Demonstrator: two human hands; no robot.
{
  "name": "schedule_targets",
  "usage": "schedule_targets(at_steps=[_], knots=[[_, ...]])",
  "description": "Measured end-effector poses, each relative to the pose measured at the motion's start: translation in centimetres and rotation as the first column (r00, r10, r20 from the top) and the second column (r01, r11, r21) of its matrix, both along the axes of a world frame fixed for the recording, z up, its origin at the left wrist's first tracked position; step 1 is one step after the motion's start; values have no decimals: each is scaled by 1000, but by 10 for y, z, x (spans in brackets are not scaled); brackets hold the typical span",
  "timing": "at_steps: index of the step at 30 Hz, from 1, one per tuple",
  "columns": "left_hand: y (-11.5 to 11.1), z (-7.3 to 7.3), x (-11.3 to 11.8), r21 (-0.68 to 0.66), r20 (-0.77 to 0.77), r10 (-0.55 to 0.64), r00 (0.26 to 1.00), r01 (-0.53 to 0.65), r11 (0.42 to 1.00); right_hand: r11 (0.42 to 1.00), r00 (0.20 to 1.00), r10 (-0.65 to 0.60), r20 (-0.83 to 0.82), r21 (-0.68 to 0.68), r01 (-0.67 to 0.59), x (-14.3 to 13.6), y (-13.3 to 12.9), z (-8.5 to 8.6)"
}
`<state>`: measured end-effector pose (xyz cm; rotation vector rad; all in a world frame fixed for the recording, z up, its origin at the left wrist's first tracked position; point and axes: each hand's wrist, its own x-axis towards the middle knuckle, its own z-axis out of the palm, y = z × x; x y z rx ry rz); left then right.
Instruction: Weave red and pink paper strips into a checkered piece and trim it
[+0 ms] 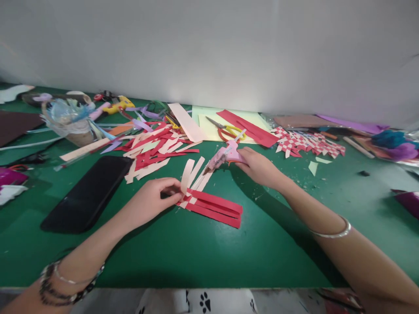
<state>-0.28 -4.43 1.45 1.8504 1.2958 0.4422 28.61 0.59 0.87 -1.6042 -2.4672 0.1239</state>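
Observation:
Near the middle of the green table (203, 257) lies a small weave of red strips (216, 211) and pale pink strips (186, 176). My left hand (160, 196) pinches the weave at its left end, thumb and fingers together, where one pale strip curls upward. A pink glue gun (229, 153) is in the grip of my right hand (257, 165). Its nozzle points down and left, at the pale strips just beyond the weave. Whether the tip touches the paper I cannot tell.
A black phone (88, 194) lies left of my left hand. Behind are loose cut strips (157, 148), scissors (225, 128), a red sheet (247, 127), woven checkered pieces (307, 143) and a yellow glue gun (119, 105). A plastic-wrapped basket (73, 124) stands back left.

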Motion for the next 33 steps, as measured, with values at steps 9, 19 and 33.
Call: schedule_targets(at_steps=[9,19,33], knots=[[0,0,0,6,10,-6,1000,6,1000,998,999,-50,17,34,49,9,7,-8],[0,-2,-1,0,10,-11,1000,11,1000,991,992,-123,21,56,122,11,11,-9],[0,-2,-1,9,23,-14,1000,13,1000,948,960,-281,10,157,276,16,10,-6]])
